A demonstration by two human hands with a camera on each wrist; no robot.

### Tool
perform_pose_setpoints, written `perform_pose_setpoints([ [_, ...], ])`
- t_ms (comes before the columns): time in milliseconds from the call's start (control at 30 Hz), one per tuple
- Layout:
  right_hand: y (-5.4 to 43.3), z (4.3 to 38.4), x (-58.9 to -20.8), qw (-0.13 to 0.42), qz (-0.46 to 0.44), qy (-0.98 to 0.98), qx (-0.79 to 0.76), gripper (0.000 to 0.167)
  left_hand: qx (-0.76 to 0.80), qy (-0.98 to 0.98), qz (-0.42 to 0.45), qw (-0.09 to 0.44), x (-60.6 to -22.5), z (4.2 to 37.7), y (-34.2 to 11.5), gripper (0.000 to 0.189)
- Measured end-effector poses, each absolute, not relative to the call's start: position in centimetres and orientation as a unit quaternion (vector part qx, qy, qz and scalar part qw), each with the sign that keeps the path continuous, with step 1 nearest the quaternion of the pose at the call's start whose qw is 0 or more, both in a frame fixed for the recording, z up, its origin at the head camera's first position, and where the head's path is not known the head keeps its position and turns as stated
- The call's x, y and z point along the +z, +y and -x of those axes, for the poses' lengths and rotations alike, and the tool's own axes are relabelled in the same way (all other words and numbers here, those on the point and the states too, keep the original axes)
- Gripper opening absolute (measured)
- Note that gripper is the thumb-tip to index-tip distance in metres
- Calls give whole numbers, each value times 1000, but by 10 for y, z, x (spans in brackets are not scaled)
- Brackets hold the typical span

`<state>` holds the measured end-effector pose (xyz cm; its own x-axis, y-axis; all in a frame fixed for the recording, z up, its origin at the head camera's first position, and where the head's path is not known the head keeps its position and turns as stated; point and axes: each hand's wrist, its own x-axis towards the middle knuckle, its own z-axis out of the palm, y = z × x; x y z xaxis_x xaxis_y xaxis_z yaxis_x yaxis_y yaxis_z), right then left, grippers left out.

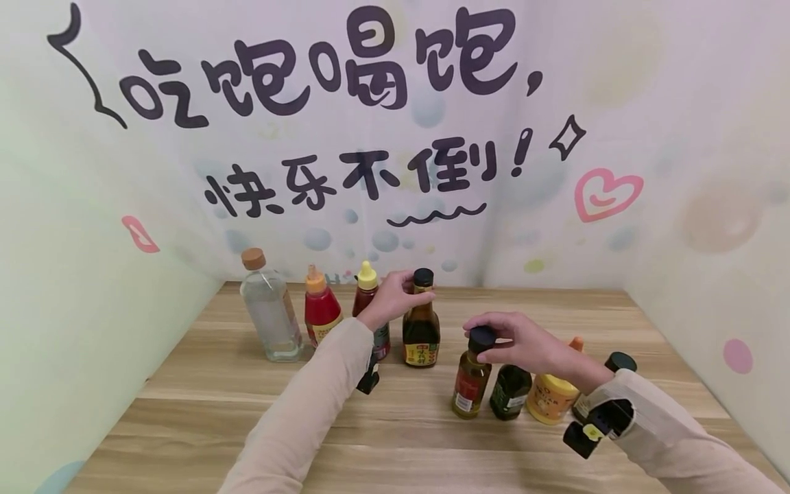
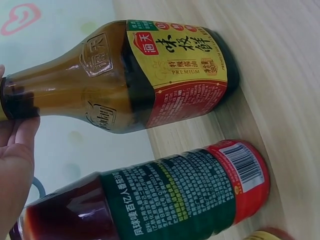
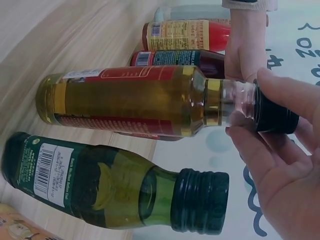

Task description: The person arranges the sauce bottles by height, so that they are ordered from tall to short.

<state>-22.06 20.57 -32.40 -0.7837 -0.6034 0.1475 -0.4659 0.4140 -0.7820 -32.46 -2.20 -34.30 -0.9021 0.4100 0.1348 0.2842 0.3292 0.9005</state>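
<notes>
My left hand (image 1: 393,300) grips the neck of a soy sauce bottle (image 1: 422,336) just below its black cap, thumb and fingers on either side. In the left wrist view this soy sauce bottle (image 2: 107,82) shows a yellow and red label and dark liquid. Toward the right, my right hand (image 1: 524,343) holds a bottle of golden oil (image 1: 471,384) by its black cap and upper neck. The right wrist view shows this oil bottle (image 3: 125,100) with a red label, the thumb and fingers around its cap. Both bottles stand upright, with their bases at the wooden table.
Left of the soy sauce stand a dark red sauce bottle (image 1: 382,336) with a yellow nozzle, a red squeeze bottle (image 1: 321,312) and a clear bottle (image 1: 268,315). Right of the oil are a green bottle (image 1: 511,394), a yellow jar (image 1: 549,398) and a dark-capped bottle (image 1: 620,361).
</notes>
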Motion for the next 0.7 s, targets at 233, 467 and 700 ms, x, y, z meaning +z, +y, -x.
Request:
perform_pose_setpoints([
  [233, 202, 214, -314, 47, 308, 853, -419, 39, 546, 810, -204, 63, -346, 326, -21, 29],
  [467, 195, 217, -292, -2, 290, 864, -411, 41, 544, 813, -197, 58, -348, 328, -22, 30],
  [700, 190, 227, -278, 10, 262, 875, -408, 43, 547, 813, -194, 58, -350, 329, -21, 31],
])
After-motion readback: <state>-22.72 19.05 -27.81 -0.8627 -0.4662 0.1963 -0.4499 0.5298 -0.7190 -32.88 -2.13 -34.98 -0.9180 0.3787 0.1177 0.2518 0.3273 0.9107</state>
